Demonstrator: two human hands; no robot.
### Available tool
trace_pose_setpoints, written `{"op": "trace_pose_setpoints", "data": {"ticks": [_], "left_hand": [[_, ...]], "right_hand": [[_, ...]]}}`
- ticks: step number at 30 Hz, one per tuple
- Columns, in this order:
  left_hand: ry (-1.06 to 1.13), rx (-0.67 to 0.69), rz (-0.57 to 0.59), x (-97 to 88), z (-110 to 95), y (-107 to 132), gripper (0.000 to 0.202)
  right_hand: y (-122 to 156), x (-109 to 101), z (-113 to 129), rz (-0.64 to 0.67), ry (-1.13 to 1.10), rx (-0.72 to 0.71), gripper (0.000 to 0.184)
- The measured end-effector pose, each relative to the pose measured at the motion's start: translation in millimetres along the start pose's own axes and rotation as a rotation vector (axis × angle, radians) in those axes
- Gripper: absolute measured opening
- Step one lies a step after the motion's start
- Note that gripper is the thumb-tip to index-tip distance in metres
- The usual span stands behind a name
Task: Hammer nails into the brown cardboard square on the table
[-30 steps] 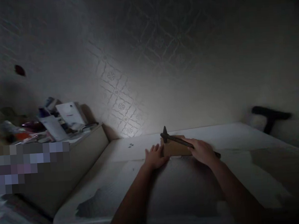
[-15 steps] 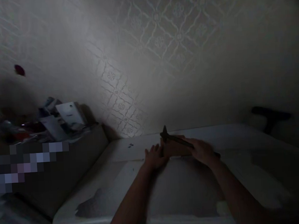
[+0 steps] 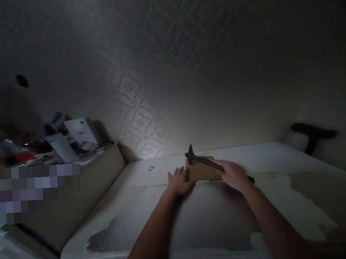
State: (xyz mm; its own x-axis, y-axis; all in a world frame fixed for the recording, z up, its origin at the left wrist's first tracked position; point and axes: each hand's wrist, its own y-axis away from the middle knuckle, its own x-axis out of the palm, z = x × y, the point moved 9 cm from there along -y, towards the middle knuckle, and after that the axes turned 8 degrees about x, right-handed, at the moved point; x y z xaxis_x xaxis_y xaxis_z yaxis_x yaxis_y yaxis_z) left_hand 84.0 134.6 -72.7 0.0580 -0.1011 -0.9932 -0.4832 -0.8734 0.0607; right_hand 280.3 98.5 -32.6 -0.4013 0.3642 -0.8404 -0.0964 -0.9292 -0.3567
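My right hand [image 3: 234, 174] is closed round the handle of a dark hammer [image 3: 206, 161]. The hammer's head points left, above the left corner of a flat brown board [image 3: 203, 173]. At the board's left edge lies my left hand [image 3: 178, 182], its fingers spread and its thumb reaching toward the board's near edge. Whether the board is wood or cardboard I cannot tell. Some small dark pieces [image 3: 151, 168], too small to name, are on the white surface to the left.
The white table [image 3: 142, 209] has worn, peeling grey patches and meets a patterned wall [image 3: 140, 123]. A cabinet [image 3: 86, 201] at the left bears clutter and a white box [image 3: 81, 131]. A dark T-shaped object [image 3: 312, 134] stands at the right.
The light has shifted: the upper wall is darker, while the table, board and cabinet side are brighter. Both hands, the hammer and the board are in nearly the same place.
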Motion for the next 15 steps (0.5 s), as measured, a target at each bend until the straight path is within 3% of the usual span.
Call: {"op": "trace_pose_setpoints", "data": {"ticks": [10,15], "left_hand": [[0.017,0.007,-0.015,1.7,1,-1,0.081],[0.021,0.011,-0.030,0.8,1,-1,0.081]], "right_hand": [[-3,-6,-7,-0.084,-0.040,0.049,0.053],[-6,-14,-26,-0.157,0.004,0.198,0.049]]}}
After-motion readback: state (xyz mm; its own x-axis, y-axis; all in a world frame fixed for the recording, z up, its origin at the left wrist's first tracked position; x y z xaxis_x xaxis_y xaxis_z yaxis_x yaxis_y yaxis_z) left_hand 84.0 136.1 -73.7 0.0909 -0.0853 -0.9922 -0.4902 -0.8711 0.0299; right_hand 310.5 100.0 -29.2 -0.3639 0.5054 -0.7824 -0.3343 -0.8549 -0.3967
